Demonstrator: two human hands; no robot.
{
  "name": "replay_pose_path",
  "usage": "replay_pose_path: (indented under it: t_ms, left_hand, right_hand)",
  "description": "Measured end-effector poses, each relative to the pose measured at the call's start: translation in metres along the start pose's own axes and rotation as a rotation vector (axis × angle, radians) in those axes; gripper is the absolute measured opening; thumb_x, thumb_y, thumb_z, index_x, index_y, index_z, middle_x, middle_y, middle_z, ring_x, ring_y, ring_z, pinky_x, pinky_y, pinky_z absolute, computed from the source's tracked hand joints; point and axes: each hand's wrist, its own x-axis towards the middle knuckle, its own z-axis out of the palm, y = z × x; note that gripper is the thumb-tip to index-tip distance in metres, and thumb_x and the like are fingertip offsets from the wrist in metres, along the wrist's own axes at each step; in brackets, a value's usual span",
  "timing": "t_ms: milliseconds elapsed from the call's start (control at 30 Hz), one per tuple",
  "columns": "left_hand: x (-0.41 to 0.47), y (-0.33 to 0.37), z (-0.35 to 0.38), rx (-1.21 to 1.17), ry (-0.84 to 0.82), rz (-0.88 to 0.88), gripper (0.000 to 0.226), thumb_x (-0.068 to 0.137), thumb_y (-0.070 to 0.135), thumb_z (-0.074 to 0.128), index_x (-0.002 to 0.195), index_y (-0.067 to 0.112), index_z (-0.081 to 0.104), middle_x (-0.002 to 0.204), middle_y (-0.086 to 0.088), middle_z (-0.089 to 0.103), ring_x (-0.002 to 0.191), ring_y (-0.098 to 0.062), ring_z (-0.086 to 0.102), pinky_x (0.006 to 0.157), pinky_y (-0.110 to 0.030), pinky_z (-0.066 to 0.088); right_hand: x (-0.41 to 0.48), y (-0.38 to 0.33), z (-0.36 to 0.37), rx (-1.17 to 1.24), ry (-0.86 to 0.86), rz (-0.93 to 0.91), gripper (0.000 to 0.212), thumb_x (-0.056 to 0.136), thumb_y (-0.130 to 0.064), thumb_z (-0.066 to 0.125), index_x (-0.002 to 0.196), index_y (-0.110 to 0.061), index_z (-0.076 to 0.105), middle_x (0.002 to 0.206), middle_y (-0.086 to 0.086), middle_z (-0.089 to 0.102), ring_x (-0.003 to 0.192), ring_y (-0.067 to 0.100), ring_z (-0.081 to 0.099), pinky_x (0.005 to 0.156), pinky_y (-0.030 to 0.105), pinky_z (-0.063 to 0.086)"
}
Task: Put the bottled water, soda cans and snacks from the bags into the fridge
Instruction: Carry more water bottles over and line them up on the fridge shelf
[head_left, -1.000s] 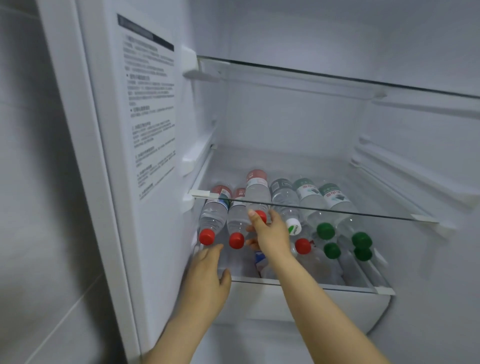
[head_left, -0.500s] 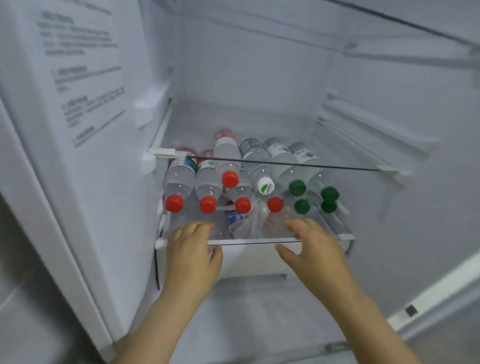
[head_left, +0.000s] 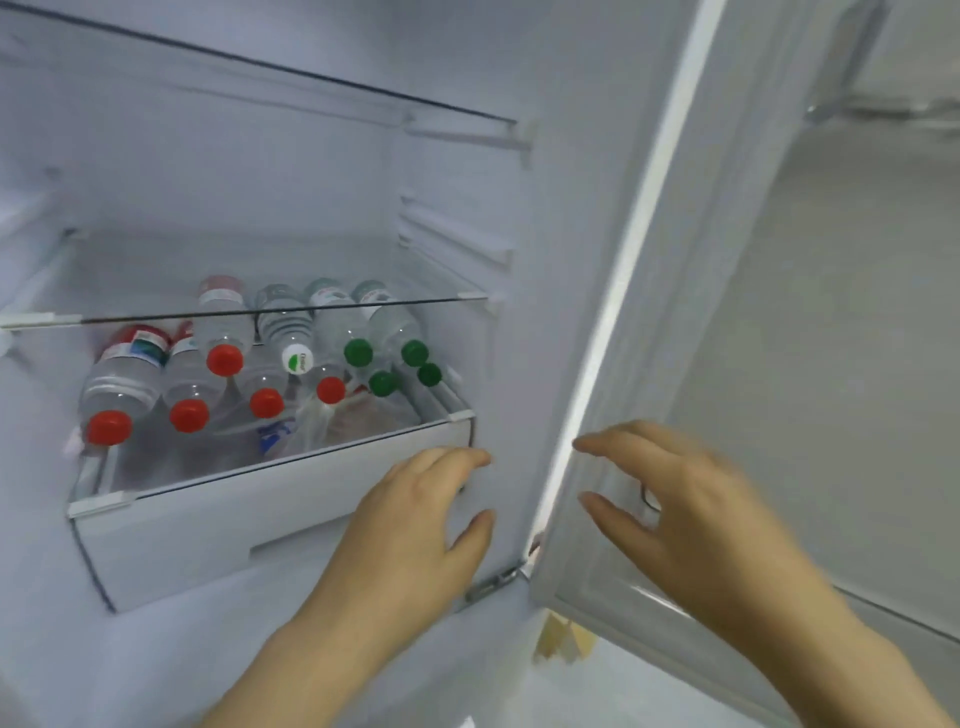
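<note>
Several water bottles (head_left: 124, 387) with red, green and white caps lie stacked in the fridge's white drawer (head_left: 218, 525), under a glass shelf (head_left: 270, 310). My left hand (head_left: 415, 519) hovers empty in front of the drawer's right end, fingers loosely spread. My right hand (head_left: 685, 509) is empty too, fingers relaxed, in front of the inner side of the fridge door (head_left: 649, 312) near its lower edge. Whether either hand touches anything I cannot tell.
A second glass shelf (head_left: 311, 88) spans the fridge higher up. Shelf rails (head_left: 457, 244) line the right inner wall. A metal hinge (head_left: 493, 584) sits at the door's bottom corner. Grey floor (head_left: 857, 364) shows to the right of the door.
The view has swung right. Both hands have left the drawer's front edge and moved right; the right hand is now by the door, the left by the drawer's right end.
</note>
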Motion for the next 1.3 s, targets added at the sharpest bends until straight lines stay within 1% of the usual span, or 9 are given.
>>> replay_pose_path:
  t_ms: [133,200,300,433,667,767,867,1133,1300]
  left_hand:
    - [-0.012,0.071,0.021,-0.059,-0.022,0.112,0.039,0.088,0.031,0.060,0.125,0.037,0.052,0.115,0.029,0.047,0.110,0.007,0.043,0.087,0.003,0.024]
    - [-0.020,0.107,0.033,-0.102,-0.046,0.186,0.037,0.088,0.032,0.060,0.124,0.036,0.054,0.115,0.029,0.049,0.112,0.008,0.041,0.087,0.006,0.023]
    - [-0.028,0.159,0.054,-0.164,-0.130,0.289,0.036,0.086,0.040,0.054,0.122,0.034,0.056,0.117,0.027,0.054,0.113,0.010,0.042,0.090,0.004,0.026]
    - [-0.028,0.227,0.092,-0.241,-0.252,0.397,0.040,0.081,0.042,0.051,0.119,0.030,0.059,0.115,0.024,0.058,0.111,0.008,0.047,0.090,0.000,0.030]
    - [-0.036,0.334,0.166,-0.418,-0.430,0.613,0.034,0.084,0.039,0.058,0.118,0.033,0.059,0.114,0.025,0.059,0.108,0.008,0.052,0.093,-0.011,0.040]
    - [-0.045,0.377,0.196,-0.493,-0.509,0.746,0.036,0.087,0.033,0.063,0.122,0.032,0.058,0.117,0.023,0.058,0.108,0.007,0.051,0.093,-0.013,0.041]
    - [-0.053,0.417,0.222,-0.570,-0.604,0.873,0.037,0.088,0.035,0.060,0.125,0.034,0.055,0.118,0.026,0.055,0.106,0.011,0.045,0.087,0.000,0.032]
    - [-0.107,0.501,0.282,-0.800,-0.878,1.148,0.037,0.090,0.040,0.055,0.126,0.040,0.049,0.115,0.031,0.048,0.101,0.016,0.038,0.082,0.003,0.030]
    - [-0.170,0.547,0.286,-0.932,-1.072,1.317,0.040,0.091,0.039,0.054,0.130,0.038,0.047,0.122,0.028,0.050,0.110,0.016,0.038,0.087,0.002,0.027]
  right_hand:
    - [-0.067,0.037,-0.053,-0.095,0.108,0.085,0.033,0.079,-0.027,0.074,0.111,-0.029,0.064,0.105,-0.017,0.064,0.091,0.009,0.059,0.068,0.022,0.048]
    - [-0.103,0.056,-0.077,-0.125,0.129,0.145,0.034,0.078,-0.024,0.077,0.110,-0.027,0.065,0.103,-0.015,0.065,0.094,0.010,0.057,0.078,0.022,0.043]
    - [-0.159,0.079,-0.110,-0.181,0.120,0.250,0.034,0.078,-0.028,0.076,0.110,-0.028,0.066,0.103,-0.016,0.066,0.089,0.007,0.064,0.074,0.016,0.047]
    - [-0.231,0.102,-0.151,-0.236,0.136,0.450,0.033,0.079,-0.039,0.063,0.110,-0.029,0.066,0.101,-0.017,0.066,0.086,0.009,0.066,0.071,0.022,0.051]
    - [-0.341,0.124,-0.199,-0.364,0.165,0.808,0.033,0.079,-0.033,0.071,0.111,-0.026,0.067,0.103,-0.014,0.068,0.087,0.008,0.066,0.071,0.022,0.051]
    - [-0.380,0.124,-0.217,-0.437,0.168,0.952,0.033,0.081,-0.036,0.066,0.113,-0.026,0.065,0.103,-0.014,0.067,0.089,0.008,0.065,0.074,0.023,0.052]
    - [-0.411,0.119,-0.233,-0.509,0.174,1.113,0.036,0.084,-0.038,0.062,0.118,-0.028,0.063,0.108,-0.014,0.065,0.096,0.005,0.062,0.083,0.024,0.052]
    - [-0.482,0.083,-0.242,-0.609,0.256,1.557,0.033,0.087,-0.040,0.061,0.119,-0.032,0.061,0.109,-0.023,0.059,0.100,-0.005,0.054,0.083,0.008,0.040]
    - [-0.526,0.034,-0.242,-0.689,0.310,1.803,0.032,0.086,-0.041,0.061,0.117,-0.034,0.061,0.105,-0.026,0.058,0.098,-0.006,0.055,0.087,0.021,0.048]
